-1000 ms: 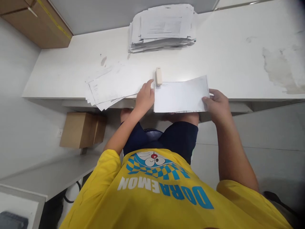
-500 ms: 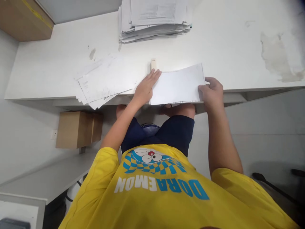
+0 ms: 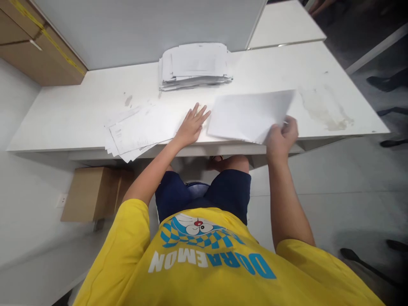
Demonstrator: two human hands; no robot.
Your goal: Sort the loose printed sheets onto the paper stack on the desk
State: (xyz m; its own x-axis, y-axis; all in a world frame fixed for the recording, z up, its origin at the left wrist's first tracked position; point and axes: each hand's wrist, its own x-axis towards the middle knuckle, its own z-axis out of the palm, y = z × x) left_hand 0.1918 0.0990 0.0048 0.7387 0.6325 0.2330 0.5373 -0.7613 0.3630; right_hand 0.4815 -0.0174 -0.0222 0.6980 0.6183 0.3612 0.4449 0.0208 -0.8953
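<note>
Pinching white paper (image 3: 245, 114) by its four-o'clock corner in the right hand (image 3: 281, 138), at three o'clock from the left hand (image 3: 191, 125), splayed, clasping nothing visible; could bend it, gripping one end only; could knock overhanging papers (image 3: 137, 134), nine o'clock, off with the left forearm (image 3: 156, 170).

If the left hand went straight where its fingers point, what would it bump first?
Probably the rectangular white paper held by the right hand; its edge lies just past the fingertips of the left hand, though it may be lifted.
</note>
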